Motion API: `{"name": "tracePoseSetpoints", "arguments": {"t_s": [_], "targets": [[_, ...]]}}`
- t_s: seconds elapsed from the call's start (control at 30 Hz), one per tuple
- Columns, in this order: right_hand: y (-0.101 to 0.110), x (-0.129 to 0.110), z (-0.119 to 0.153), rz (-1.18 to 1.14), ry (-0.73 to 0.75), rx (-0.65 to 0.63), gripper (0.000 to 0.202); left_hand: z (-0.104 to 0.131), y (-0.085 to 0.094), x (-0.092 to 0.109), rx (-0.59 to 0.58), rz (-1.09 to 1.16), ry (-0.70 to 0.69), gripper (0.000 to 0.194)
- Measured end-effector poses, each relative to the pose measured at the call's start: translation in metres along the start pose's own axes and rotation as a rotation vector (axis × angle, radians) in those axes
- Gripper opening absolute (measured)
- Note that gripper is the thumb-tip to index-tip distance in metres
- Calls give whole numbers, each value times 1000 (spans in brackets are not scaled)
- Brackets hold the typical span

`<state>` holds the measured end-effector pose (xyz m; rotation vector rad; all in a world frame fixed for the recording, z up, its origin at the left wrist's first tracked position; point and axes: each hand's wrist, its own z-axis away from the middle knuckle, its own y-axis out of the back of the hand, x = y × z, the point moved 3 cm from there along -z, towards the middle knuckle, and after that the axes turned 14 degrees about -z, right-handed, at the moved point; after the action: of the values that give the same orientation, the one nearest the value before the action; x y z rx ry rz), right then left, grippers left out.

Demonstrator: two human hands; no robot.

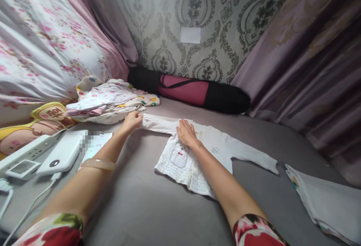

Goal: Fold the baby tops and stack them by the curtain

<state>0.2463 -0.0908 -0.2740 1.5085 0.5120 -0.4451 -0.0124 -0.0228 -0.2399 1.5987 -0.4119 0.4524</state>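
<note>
A small white long-sleeved shirt (222,155) with a bear print lies spread on the grey sheet, its sleeves stretched out to both sides. My left hand (133,121) is closed on the cuff of the sleeve at the left. Flat on the shirt's upper part, near the shoulder of that same sleeve, rests my right hand (186,132) with its fingers extended. My right forearm crosses over the front of the shirt and hides part of it.
A clothes pile (109,99) lies beyond my left hand. Left are a power strip (31,152), a white power bank (63,152) and a phone (98,144). A black and pink bag (186,90) lines the wall. Folded white cloth (327,201) lies right.
</note>
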Motion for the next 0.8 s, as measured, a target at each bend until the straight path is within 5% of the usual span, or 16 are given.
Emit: {"name": "tracePoseSetpoints", "arguments": {"t_s": [0.4,0.63,0.8], "targets": [[-19,0,-5,67,-76,55,67,-21,-12,0,52,-597,-12,43],[-11,-7,-11,84,-159,-25,67,-35,-26,-2,22,-706,-49,43],[-12,-15,-19,99,-92,36,65,-47,-25,3,42,-692,-71,44]]}}
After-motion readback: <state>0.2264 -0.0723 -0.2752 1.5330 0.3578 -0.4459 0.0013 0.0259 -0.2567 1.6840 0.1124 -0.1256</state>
